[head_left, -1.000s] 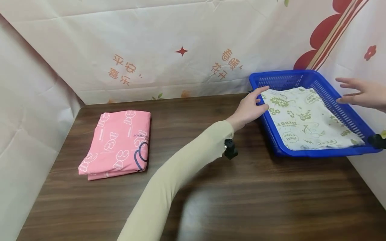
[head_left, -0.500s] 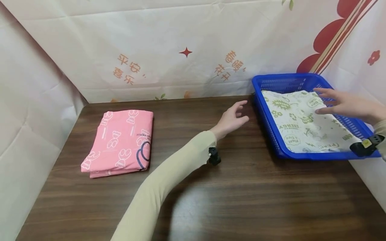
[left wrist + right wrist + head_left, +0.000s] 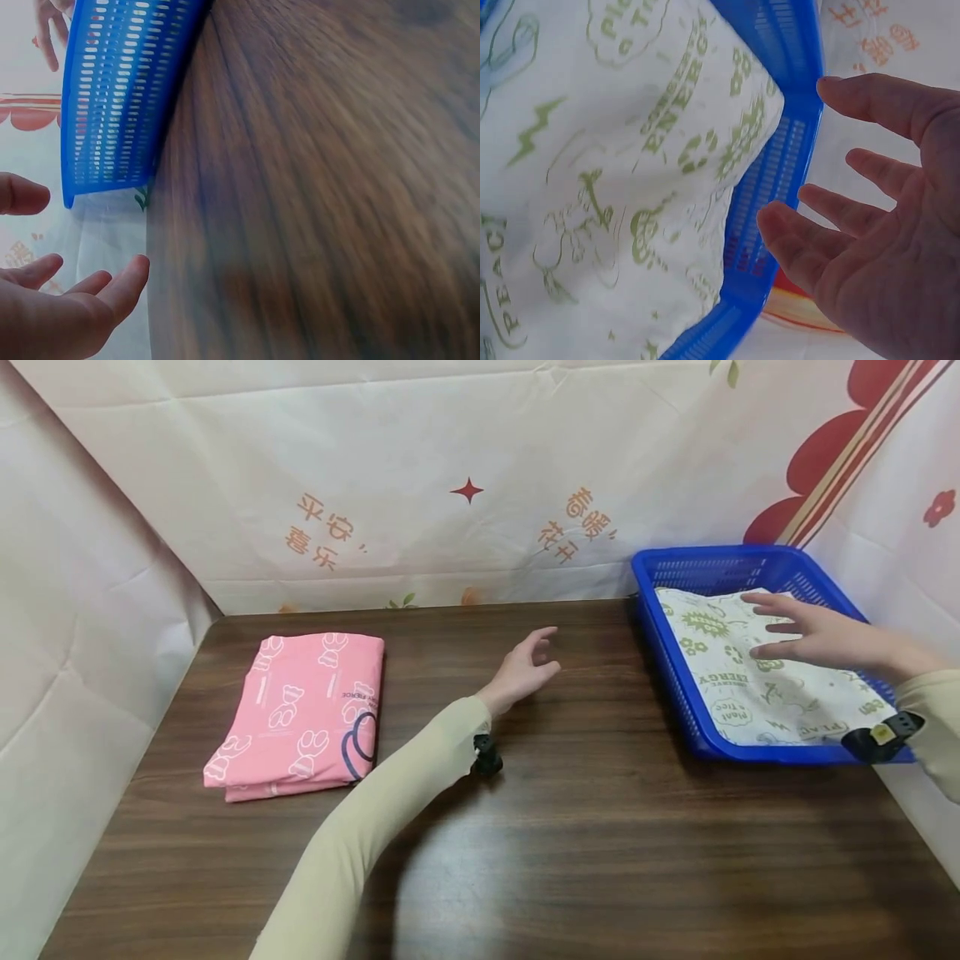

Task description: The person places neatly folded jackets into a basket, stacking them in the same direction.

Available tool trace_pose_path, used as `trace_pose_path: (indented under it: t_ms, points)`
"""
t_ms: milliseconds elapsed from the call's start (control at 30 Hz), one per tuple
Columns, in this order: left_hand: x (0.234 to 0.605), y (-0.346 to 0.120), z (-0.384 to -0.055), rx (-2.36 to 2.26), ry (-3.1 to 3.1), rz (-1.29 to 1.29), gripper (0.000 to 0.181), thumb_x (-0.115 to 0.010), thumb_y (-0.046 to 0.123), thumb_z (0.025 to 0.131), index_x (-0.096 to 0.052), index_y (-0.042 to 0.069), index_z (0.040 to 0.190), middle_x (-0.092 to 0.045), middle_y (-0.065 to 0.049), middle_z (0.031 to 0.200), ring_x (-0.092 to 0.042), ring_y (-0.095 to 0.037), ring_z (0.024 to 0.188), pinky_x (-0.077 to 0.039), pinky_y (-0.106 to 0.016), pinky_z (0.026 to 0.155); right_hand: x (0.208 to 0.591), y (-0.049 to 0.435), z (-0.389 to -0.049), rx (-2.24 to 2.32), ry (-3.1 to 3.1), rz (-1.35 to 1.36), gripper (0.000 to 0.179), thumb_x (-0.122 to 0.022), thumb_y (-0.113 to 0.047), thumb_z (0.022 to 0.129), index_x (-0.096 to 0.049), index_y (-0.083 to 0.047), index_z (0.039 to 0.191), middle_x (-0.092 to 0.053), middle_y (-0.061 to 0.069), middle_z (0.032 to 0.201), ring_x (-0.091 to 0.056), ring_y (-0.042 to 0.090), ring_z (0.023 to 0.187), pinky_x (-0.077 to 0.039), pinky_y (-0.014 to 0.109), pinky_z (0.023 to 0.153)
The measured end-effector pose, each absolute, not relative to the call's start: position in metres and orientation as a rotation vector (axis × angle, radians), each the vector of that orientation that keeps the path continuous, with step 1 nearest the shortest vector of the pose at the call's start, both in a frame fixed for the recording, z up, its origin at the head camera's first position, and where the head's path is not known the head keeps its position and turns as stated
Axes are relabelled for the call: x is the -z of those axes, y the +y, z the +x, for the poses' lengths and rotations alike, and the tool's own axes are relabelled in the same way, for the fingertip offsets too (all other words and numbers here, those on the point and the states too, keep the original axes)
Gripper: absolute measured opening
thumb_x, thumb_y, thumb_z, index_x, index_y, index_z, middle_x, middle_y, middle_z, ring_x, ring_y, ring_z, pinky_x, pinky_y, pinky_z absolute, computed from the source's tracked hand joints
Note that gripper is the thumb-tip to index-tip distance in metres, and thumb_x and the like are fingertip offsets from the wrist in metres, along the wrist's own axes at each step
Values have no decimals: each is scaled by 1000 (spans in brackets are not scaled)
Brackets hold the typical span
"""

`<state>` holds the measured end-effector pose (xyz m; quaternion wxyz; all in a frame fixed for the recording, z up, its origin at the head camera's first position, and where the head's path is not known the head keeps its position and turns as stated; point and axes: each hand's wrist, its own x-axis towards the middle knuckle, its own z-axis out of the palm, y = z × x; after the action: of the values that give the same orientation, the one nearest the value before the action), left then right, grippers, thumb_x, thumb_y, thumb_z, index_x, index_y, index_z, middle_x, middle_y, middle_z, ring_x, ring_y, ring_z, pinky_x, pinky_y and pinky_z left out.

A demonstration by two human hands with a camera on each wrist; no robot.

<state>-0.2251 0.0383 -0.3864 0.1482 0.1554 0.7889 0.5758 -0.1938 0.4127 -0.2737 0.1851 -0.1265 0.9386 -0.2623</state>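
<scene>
The left hand (image 3: 520,677) has drawn away from the basket (image 3: 780,754), the right hand (image 3: 817,633) hovers over the seemingly placed white cloth (image 3: 731,685), and both hands' fingers (image 3: 799,244) spread loosely, empty.

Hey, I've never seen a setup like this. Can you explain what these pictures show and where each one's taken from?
Sure. There's no robot here, just a person's two bare hands. The wide picture comes from a camera on the person's head, looking forward and down. The two closer views come from cameras worn on the wrists, one showing each hand's surroundings.

On the brown wood-grain table lies a folded pink cloth with white printed figures. On the person's right is a blue plastic basket holding a white cloth with green print.

Neither hand holds anything. The left hand is above the table, between the pink cloth and the basket. The right hand appears to hover over the basket, fingers spread.
</scene>
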Motion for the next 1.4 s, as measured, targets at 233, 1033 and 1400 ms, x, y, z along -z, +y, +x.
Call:
trace_pose_path:
  t_ms: [233,1033,1400]
  points:
    - [390,28,-224,-1636,2278,456,58,-55,7,95,-36,16,149,-39,-16,148,-42,-31,131,-39,-40,103,278,395,-191,765,2670,-442,75,-62,-9,93,-17,-3,152,-22,36,146,-29,59,125,-38,70,87]
    - [385,-32,-221,-1472,2455,595,61,-57,7,93,-35,12,149,-37,-21,148,-39,-35,133,-37,-45,104,274,339,-186,698,2816,-586,49,-61,-4,94,-44,2,140,-47,26,137,-48,44,119,-50,37,89]
    - [378,-54,-215,-1436,2457,644,62,-59,7,92,-34,11,149,-37,-21,148,-39,-38,132,-37,-48,104,273,311,-191,831,2786,-671,47,-60,-1,93,-47,1,139,-48,25,137,-50,45,119,-48,23,86]
